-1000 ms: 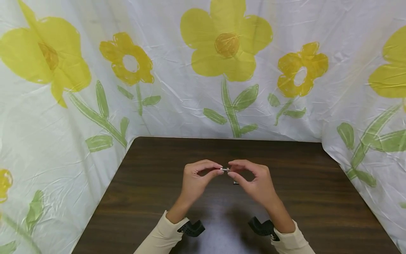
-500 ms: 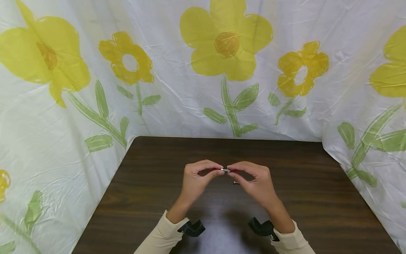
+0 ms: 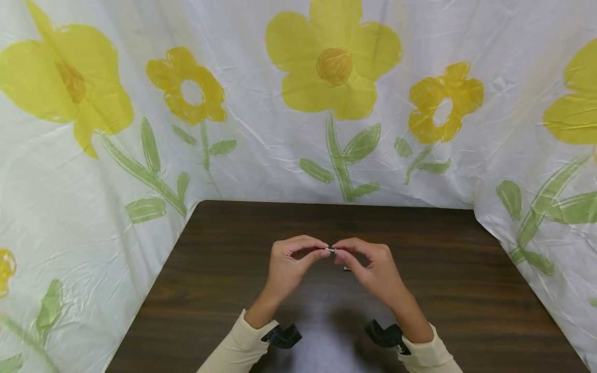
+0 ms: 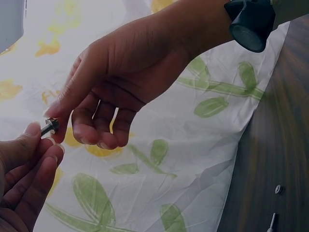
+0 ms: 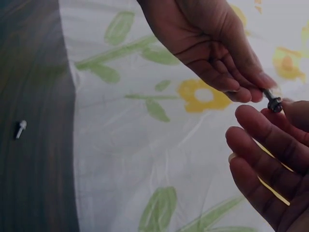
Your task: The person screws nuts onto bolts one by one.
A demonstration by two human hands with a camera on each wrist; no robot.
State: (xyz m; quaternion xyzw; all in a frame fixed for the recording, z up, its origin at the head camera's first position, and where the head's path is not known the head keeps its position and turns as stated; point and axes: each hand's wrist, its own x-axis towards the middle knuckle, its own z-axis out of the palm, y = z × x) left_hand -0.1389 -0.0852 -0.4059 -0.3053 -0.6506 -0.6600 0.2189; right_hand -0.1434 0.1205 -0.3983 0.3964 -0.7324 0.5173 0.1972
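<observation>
Held in the air over the table is a small metal bolt (image 3: pixel 330 250) with a nut (image 5: pixel 274 105) on its right end. My left hand (image 3: pixel 289 261) pinches the bolt between thumb and fingertips, hiding its left end. At the other end, the thumb and index finger of my right hand (image 3: pixel 375 261) pinch the nut, while its other fingers stay loosely bent in the left wrist view. Part of the shank (image 4: pixel 46 129) shows between the two hands. A second bolt (image 3: pixel 346 269) lies on the table beside the right thumb in the head view.
The dark wood-grain table (image 3: pixel 224 311) spreads around both hands. In the left wrist view a small round metal piece (image 4: pixel 278 189) and a thin shank (image 4: pixel 273 221) lie on it. A white curtain with yellow flowers (image 3: pixel 252 155) hangs behind and along the sides.
My right thumb and index finger, spread wider at first, have closed on the nut and shifted slightly left. Less of the bolt shows between the hands. The left hand has stayed still.
</observation>
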